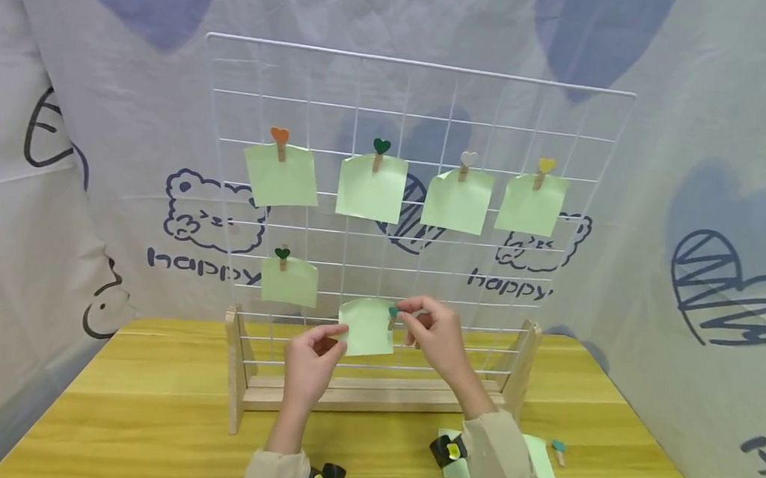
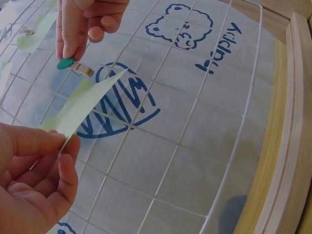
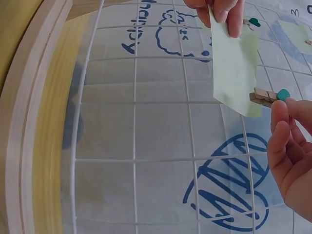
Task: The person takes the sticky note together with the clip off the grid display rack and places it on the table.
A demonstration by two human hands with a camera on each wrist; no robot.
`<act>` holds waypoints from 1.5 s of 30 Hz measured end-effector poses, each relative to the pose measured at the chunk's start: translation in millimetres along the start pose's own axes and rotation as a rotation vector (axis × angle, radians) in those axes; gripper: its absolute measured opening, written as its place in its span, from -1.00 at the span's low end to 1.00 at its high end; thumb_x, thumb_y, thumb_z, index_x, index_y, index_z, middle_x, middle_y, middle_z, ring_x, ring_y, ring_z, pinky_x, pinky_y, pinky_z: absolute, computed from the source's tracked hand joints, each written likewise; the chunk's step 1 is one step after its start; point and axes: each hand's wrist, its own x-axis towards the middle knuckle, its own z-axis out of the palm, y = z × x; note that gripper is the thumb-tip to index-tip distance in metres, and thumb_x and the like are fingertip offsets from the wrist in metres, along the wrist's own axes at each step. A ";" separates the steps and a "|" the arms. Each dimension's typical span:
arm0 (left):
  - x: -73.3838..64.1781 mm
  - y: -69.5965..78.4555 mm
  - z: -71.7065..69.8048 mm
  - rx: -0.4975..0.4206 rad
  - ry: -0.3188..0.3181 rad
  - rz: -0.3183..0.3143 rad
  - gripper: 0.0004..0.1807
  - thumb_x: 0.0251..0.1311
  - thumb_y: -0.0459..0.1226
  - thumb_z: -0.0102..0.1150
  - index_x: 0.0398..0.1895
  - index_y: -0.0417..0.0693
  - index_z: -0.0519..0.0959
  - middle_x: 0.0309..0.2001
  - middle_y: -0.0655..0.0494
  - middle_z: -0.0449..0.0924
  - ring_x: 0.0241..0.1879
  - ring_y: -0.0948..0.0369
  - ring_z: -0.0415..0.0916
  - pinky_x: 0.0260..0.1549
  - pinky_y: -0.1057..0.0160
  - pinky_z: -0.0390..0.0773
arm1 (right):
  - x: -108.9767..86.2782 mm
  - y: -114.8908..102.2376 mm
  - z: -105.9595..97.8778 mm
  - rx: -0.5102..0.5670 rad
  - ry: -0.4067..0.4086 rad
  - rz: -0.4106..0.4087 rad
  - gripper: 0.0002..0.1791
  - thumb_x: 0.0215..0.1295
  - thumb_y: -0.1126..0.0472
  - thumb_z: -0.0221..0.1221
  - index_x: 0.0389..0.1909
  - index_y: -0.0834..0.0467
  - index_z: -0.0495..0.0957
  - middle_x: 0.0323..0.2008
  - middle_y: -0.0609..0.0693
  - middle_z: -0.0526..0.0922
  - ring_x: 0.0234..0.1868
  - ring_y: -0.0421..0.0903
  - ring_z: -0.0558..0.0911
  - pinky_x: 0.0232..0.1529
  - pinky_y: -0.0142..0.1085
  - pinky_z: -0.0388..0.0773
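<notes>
My left hand (image 1: 309, 361) pinches a pale green paper note (image 1: 365, 329) by its left edge, in front of the lower part of a white wire grid (image 1: 424, 64). At the note's upper right, my right hand (image 1: 439, 337) holds a small wooden clothespin (image 3: 263, 96) between thumb and fingers. The clothespin carries a teal ornament (image 2: 65, 63), which the fingertips grip. In the right wrist view its wooden tip lies right at the note's edge. The note's free end tilts out from the grid in the left wrist view.
Several green notes (image 1: 371, 193) hang in an upper row from heart-topped clothespins, and another note (image 1: 289, 283) hangs lower left. The grid's wooden base (image 1: 370, 397) stands on the table (image 1: 141, 400). Loose notes (image 1: 542, 462) and a teal-topped clothespin (image 1: 559, 452) lie front right.
</notes>
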 end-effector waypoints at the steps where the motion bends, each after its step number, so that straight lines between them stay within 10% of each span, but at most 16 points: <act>1: -0.8 -0.6 0.2 -0.003 -0.002 -0.005 -0.80 -0.08 -0.55 0.16 -0.31 -0.33 0.60 -0.50 -0.07 0.54 -0.54 0.24 0.39 -0.61 0.45 0.39 | -1.3 0.5 0.0 -0.008 0.009 -0.002 -0.92 0.11 0.50 0.10 -0.36 0.43 0.51 -0.48 0.23 0.53 -0.69 0.02 0.44 -0.70 -0.50 0.30; 12: -8.3 -5.8 1.5 0.006 -0.022 -0.041 -0.79 -0.09 -0.55 0.16 -0.31 -0.33 0.59 -0.43 -0.07 0.56 -0.49 0.20 0.42 -0.56 0.44 0.43 | -12.1 19.4 -1.2 0.044 0.082 -0.050 -0.95 0.03 0.57 0.12 -0.43 0.50 0.48 -0.46 0.30 0.55 -0.52 -0.22 0.51 -0.53 -0.38 0.52; 45: -36.8 -30.4 8.3 0.011 -0.072 -0.107 -0.79 -0.10 -0.56 0.17 -0.31 -0.35 0.59 -0.37 -0.09 0.57 -0.47 0.21 0.43 -0.56 0.45 0.43 | -58.7 90.0 -9.4 0.271 0.080 0.221 -0.85 0.05 0.52 0.14 -0.34 0.53 0.46 -0.44 0.32 0.55 -0.48 -0.14 0.58 -0.46 -0.27 0.57</act>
